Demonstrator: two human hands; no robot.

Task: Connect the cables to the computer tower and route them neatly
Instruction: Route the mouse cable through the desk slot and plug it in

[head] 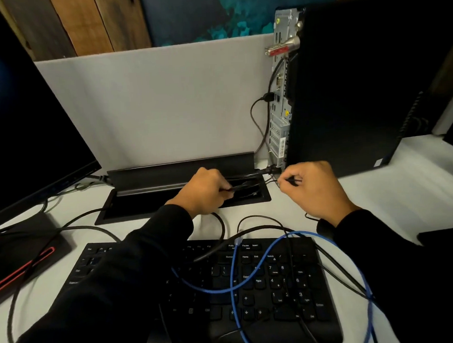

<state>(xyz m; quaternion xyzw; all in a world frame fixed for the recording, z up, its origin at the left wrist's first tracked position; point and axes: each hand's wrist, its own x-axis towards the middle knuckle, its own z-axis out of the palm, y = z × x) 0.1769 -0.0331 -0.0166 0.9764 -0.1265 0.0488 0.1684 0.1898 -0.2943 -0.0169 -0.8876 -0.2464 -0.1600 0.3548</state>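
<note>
While both hands (205,189) (314,189) pinch cables, tower (360,85) stands just behind

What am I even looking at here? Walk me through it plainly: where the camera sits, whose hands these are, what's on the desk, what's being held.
There is one picture, taken by a wide-angle camera worn on a person's head, looking forward and down. No robot: these are the person's own bare hands in dark sleeves.

The left hand is closed on a black cable over an open cable hatch set into the white desk. The right hand pinches a thin black cable beside the foot of the computer tower, which stands upright showing its rear ports; a few cables are already plugged in there.

In front lies a black keyboard with a loose blue cable and several black ones looped across it. A dark monitor stands at the left.
</note>
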